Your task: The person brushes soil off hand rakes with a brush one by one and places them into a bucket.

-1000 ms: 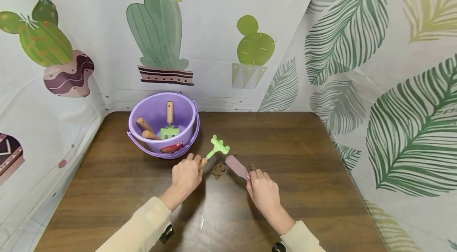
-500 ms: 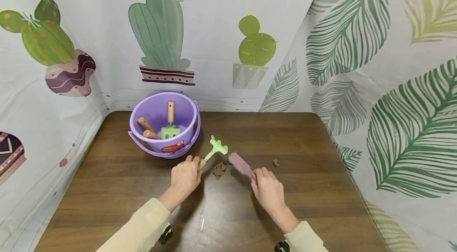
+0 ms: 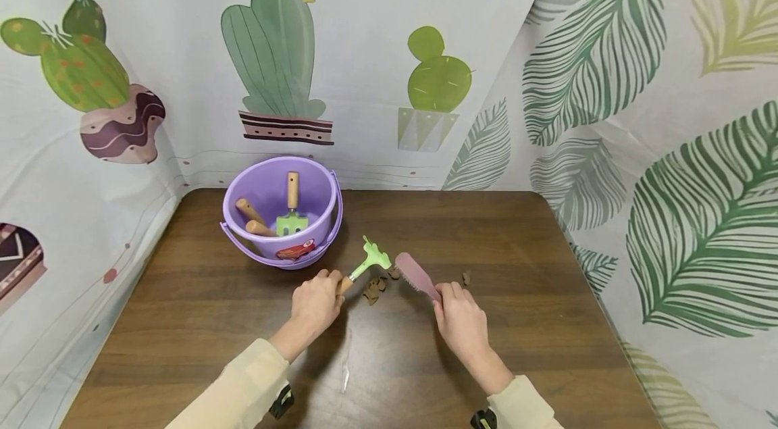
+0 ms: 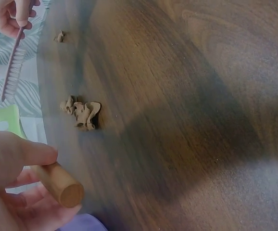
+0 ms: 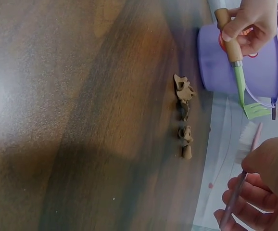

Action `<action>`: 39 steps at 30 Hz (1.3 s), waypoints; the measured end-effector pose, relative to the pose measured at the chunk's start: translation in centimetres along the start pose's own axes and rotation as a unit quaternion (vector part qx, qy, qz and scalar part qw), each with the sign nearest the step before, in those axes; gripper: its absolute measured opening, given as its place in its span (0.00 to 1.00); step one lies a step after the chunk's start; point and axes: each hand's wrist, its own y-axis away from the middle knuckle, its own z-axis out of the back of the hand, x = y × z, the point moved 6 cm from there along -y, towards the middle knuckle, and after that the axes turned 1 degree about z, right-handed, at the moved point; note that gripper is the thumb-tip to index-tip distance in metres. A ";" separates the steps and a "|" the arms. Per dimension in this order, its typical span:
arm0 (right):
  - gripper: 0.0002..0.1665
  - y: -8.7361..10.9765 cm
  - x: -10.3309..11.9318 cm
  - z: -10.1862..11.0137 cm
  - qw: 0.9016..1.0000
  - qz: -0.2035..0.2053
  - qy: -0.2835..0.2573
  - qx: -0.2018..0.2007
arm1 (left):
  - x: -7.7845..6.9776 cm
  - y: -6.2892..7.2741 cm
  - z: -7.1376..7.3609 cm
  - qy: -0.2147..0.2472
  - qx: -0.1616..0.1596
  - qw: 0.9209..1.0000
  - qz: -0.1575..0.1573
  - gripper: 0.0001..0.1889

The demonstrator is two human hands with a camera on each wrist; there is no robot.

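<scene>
My left hand point(image 3: 315, 300) grips the wooden handle of a small rake point(image 3: 373, 257) with a green head, held above the table. In my right hand point(image 3: 463, 321) is a pink brush point(image 3: 416, 275); its pale bristles show in the left wrist view. The brush head is close to the rake's head, and the right wrist view shows a small gap between them. Below both tools lie crumpled brown pieces point(image 5: 183, 91), clay-like in look, in a loose cluster on the wooden table. One separate brown piece point(image 3: 466, 278) lies beyond my right hand.
A purple bucket point(image 3: 331, 203) stands at the back left of the table point(image 3: 486, 233), its handle hanging down in front. Inside are wooden-handled tools, one a green fork point(image 3: 292, 223). A printed curtain point(image 3: 365, 44) hangs behind the table.
My right hand and the brush have shifted a little to the right, and the brush has turned steeper. The rake's head has turned slightly. The separate brown piece has come into view.
</scene>
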 end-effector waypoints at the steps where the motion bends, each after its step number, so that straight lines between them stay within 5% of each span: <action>1: 0.15 0.0 -0.1 0.0 1.000 0.000 -0.001 -0.002 | 0.0 0.0 0.0 0.002 0.001 1.000 -0.002 0.13; 13: 0.15 -0.7 0.1 1.2 0.998 -0.037 0.009 0.041 | 0.1 0.2 -0.6 0.018 0.032 0.999 0.005 0.11; 39: 0.14 -0.5 -0.5 1.3 0.998 -0.050 -0.013 0.038 | 0.0 0.4 -1.1 0.046 0.061 0.997 0.034 0.13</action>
